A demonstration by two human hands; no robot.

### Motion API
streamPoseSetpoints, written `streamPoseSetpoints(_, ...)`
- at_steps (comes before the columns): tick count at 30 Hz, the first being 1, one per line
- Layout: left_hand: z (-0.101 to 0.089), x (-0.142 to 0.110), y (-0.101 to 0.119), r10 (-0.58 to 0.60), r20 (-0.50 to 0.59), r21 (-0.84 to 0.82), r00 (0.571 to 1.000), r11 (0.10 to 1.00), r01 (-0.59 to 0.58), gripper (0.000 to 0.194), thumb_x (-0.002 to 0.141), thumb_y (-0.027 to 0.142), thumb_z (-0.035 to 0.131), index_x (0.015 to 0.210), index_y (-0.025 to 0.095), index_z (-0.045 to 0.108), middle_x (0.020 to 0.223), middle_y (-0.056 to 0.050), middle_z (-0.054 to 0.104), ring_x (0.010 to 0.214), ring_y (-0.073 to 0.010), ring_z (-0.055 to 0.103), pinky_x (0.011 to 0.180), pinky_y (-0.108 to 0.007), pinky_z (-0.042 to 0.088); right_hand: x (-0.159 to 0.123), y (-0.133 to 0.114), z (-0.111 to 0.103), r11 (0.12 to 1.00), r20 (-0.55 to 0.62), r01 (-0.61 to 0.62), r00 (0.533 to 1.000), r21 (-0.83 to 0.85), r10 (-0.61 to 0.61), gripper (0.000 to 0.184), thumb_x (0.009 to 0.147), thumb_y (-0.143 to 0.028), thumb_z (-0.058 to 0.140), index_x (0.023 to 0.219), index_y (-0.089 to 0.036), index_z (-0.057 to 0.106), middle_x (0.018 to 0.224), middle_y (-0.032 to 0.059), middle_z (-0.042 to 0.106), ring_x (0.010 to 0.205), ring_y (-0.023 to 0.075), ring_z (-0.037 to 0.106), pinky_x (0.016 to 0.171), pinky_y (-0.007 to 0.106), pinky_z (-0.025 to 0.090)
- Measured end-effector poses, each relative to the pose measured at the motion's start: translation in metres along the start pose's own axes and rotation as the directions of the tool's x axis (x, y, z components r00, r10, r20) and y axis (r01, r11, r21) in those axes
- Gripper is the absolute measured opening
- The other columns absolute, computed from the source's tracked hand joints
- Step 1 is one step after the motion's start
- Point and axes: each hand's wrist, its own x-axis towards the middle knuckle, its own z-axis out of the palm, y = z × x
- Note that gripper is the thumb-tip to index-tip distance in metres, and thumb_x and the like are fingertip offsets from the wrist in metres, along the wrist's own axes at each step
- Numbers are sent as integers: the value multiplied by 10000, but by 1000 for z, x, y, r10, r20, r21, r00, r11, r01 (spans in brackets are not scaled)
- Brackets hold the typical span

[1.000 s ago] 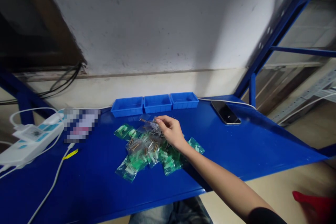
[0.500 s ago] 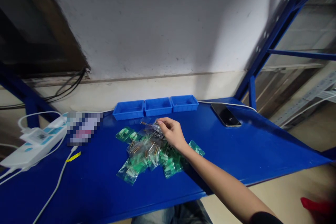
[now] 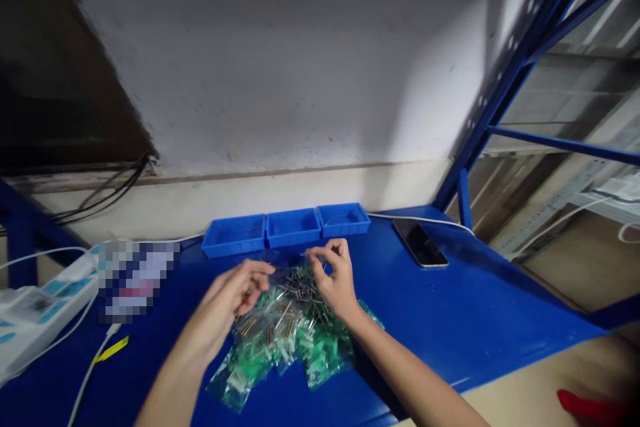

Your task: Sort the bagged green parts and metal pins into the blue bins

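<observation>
A heap of small plastic bags [image 3: 250, 360] lies on the blue table, many greenish with white pieces, some clear with copper-coloured pins. Dark, thin metal pins [image 3: 300, 287] are bunched at the heap's far side. Over the heap's left side is my left hand [image 3: 240, 290], its fingers bent but apart, with nothing visible in them. My right hand [image 3: 336, 277] is above the pins, thumb and forefinger pinched together at a tiny pale or clear thing too small to name. Some clear plastic [image 3: 267, 257] shows just beyond my left fingertips.
Three blue trays [image 3: 293, 227] stand in a row along the wall; the right one has something thin in it. A phone [image 3: 420, 243] lies to the right. At left are a white power strip [image 3: 50, 317], a cable with a yellow tag [image 3: 113, 349] and a blurred-out item [image 3: 140, 280].
My left hand has come into view from the lower left, over the heap. My right hand stays pinched by the pins. The whole view has shifted slightly.
</observation>
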Motion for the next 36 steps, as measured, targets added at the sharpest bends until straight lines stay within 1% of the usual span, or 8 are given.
streamPoseSetpoints(3, 23, 20, -17, -350, 173, -192, 920, 905, 380, 591, 816, 640, 420, 951, 111, 647, 740, -72, 626, 530, -106, 528, 438, -205, 359, 1, 4, -2, 999, 7, 43, 999, -14, -43, 188, 789, -129, 519, 786, -213, 686, 908, 45, 429, 938, 196, 465, 800, 346, 422)
streamPoseSetpoints(5, 33, 26, -31, -368, 183, -298, 912, 863, 408, 542, 783, 605, 518, 996, 117, 619, 777, -64, 627, 578, -106, 543, 475, -195, 371, -2, 4, 0, 997, 62, 69, 996, -17, -68, 208, 773, -94, 512, 756, -214, 681, 953, 47, 422, 991, 206, 444, 815, 351, 411)
streamPoseSetpoints(9, 34, 25, -52, -213, 74, -358, 974, 906, 225, 358, 705, 404, 708, 928, 147, 597, 722, -2, 580, 629, -96, 535, 529, -174, 383, -13, 0, 6, 988, 264, 150, 955, -25, -138, 298, 752, -37, 486, 862, -236, 679, 1004, 53, 426, 993, 207, 439, 795, 349, 403)
streamPoseSetpoints(15, 22, 21, -59, 31, -46, -58, 998, 998, -33, 289, 830, 327, 580, 1072, 169, 588, 822, -27, 596, 710, -126, 573, 639, -223, 457, -20, -10, 9, 997, 357, 68, 933, -26, -54, 402, 724, -8, 447, 1004, -228, 633, 1067, 80, 397, 1067, 232, 415, 819, 361, 425)
streamPoseSetpoints(20, 27, 12, -58, 458, -91, 432, 884, 818, -380, 279, 903, 163, 412, 1082, 209, 620, 954, -55, 592, 898, -157, 584, 792, -257, 467, -16, -15, 9, 994, 359, -106, 928, 1, 99, 294, 768, -161, 565, 1048, -229, 622, 1183, 96, 362, 1191, 268, 355, 972, 420, 368)
streamPoseSetpoints(24, 34, 5, -59, 584, 44, 524, 811, 677, -516, 296, 887, 78, 390, 1004, 198, 633, 921, -63, 584, 893, -154, 575, 787, -243, 464, -12, -12, 14, 949, 372, -294, 898, 112, 234, 219, 881, -348, 490, 850, -200, 649, 907, 59, 505, 885, 192, 533, 776, 326, 463)
streamPoseSetpoints(29, 32, 7, -55, 449, 117, 467, 886, 762, -448, 184, 885, 171, 465, 963, 176, 632, 909, -73, 584, 884, -173, 566, 785, -270, 456, -13, -3, 17, 962, 342, -259, 915, 87, 215, 213, 885, -322, 507, 895, -195, 678, 726, 28, 551, 689, 156, 528, 625, 275, 445)
streamPoseSetpoints(36, 23, 15, -57, 127, 2, 221, 992, 967, -124, 312, 925, 350, 391, 885, 154, 630, 712, -30, 591, 669, -148, 561, 632, -246, 436, -19, 8, 14, 983, 423, 185, 890, 1, -168, 406, 844, -78, 447, 1135, -298, 627, 948, 68, 513, 848, 184, 525, 712, 327, 474)
